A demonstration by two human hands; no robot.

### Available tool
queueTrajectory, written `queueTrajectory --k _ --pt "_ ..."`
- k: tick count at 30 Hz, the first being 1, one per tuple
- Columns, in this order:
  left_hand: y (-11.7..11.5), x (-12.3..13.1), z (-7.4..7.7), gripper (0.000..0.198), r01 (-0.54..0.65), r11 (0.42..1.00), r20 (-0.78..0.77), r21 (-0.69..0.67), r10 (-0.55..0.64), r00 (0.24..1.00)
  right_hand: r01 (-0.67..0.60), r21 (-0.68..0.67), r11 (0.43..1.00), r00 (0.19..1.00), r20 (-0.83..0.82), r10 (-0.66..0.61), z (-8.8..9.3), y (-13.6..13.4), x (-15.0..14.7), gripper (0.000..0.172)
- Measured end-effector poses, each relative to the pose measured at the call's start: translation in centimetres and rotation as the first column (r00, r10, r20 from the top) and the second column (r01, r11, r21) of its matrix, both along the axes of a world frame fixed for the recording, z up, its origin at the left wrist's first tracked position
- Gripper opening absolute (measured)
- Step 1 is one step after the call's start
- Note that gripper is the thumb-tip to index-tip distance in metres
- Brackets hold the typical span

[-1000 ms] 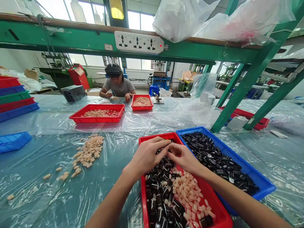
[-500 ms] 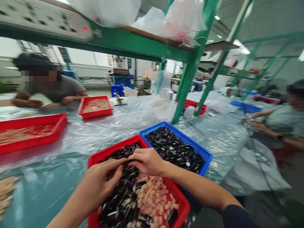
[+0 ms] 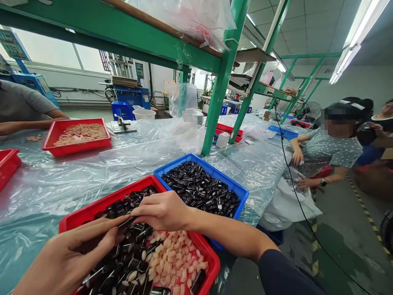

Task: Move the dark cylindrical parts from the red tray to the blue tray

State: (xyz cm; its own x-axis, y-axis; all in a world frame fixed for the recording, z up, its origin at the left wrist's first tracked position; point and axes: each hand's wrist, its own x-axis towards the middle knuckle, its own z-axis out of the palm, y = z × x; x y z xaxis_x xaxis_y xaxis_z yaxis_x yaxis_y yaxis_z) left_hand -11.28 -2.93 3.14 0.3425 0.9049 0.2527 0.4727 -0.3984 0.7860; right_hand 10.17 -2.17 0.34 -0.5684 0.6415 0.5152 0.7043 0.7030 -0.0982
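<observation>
My left hand (image 3: pixel 69 250) and my right hand (image 3: pixel 164 211) meet above a red tray (image 3: pixel 211 262). Fingertips of both hands close on a small black glossy piece (image 3: pixel 125 222), mostly hidden by the fingers. Many similar black pieces (image 3: pixel 123 262) fill the left and back of this tray, some with pale ovals in their ends. At its right front lies a heap of small beige-pink plugs (image 3: pixel 175 256). A blue tray (image 3: pixel 244 196) full of black pieces (image 3: pixel 199 184) stands against it, beyond my right forearm.
Another red tray (image 3: pixel 76 149) of beige pieces stands at the left back, with part of a red tray (image 3: pixel 7 164) nearer. Plastic sheeting (image 3: pixel 123 164) covers the table. A green post (image 3: pixel 219 90) rises beyond the trays. One person (image 3: pixel 331 143) sits at right, another (image 3: pixel 24 102) at left.
My view has swung to the right, so the trays and table appear further left. Both hands stay together over the red tray, fingertips still around the black piece.
</observation>
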Motion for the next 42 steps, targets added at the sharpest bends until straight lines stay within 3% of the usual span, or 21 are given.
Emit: queueTrajectory --k 5,10,14,16,19,20,22,24,26,29,31,34,37,42 --pt "-1.4 1.5 1.1 0.011 -0.162 0.986 0.125 -0.034 0.165 0.978 0.003 0.0 1.0 0.995 -0.101 -0.003 0.4 -0.3 0.2 0.034" --pt "-3.3 2.5 2.6 0.009 -0.236 0.966 0.263 -0.107 0.256 0.93 -0.086 -0.066 0.994 0.942 -0.33 0.06 0.9 -1.0 -0.1 0.027" --pt "-4.3 2.6 2.7 0.017 -0.163 0.981 0.331 -0.102 0.188 0.925 -0.173 -0.069 0.982 0.848 -0.519 0.112 2.5 -3.2 0.9 0.028" --pt "-4.5 2.8 2.4 0.021 -0.01 0.999 0.301 -0.046 0.023 0.953 -0.106 -0.129 0.986 0.834 -0.552 0.017 3.3 -4.5 2.7 0.025" --pt "-4.6 3.3 1.7 0.024 0.345 0.936 0.033 0.067 -0.348 0.937 0.015 -0.32 0.947 0.936 -0.328 -0.125 3.9 -5.9 6.6 0.023" --pt "-4.6 3.4 1.4 0.025 0.427 0.9 -0.079 0.092 -0.421 0.904 0.081 -0.369 0.926 0.971 -0.182 -0.157 3.9 -6.1 8.0 0.022" --pt "-4.4 3.6 1.2 0.027 0.486 0.863 -0.242 0.138 -0.447 0.861 0.297 -0.351 0.888 0.954 0.07 -0.292 3.6 -6.3 10.4 0.026" --pt "-4.2 3.4 1.2 0.028 0.471 0.863 -0.312 0.181 -0.404 0.86 0.389 -0.31 0.867 0.92 0.187 -0.345 3.3 -6.3 11.7 0.048" --pt "-3.9 2.8 1.5 0.029 0.435 0.876 -0.324 0.206 -0.359 0.875 0.389 -0.252 0.886 0.917 0.194 -0.348 3.1 -6.0 11.5 0.055" --pt "-3.5 1.6 2.2 0.029 0.365 0.9 -0.301 0.24 -0.289 0.909 0.308 -0.173 0.935 0.936 0.23 -0.266 2.8 -4.7 8.7 0.037" --pt "-3.4 1.0 2.8 0.029 0.339 0.903 -0.291 0.263 -0.261 0.92 0.237 -0.154 0.959 0.917 0.361 -0.169 2.4 -3.3 6.1 0.03" --pt "-3.5 0.5 3.4 0.03 0.335 0.899 -0.294 0.284 -0.251 0.922 0.188 -0.159 0.969 0.792 0.608 -0.054 1.2 -0.7 2.7 0.029" --pt "-3.7 0.3 3.8 0.029 0.335 0.898 -0.295 0.285 -0.251 0.922 0.237 -0.181 0.954 0.651 0.759 -0.018 0.1 1.2 0.8 0.026" --pt "-3.8 -0.1 4.1 0.03 0.332 0.899 -0.292 0.287 -0.248 0.924 0.189 -0.169 0.967 0.578 0.816 0.03 -0.3 1.5 0.4 0.016"
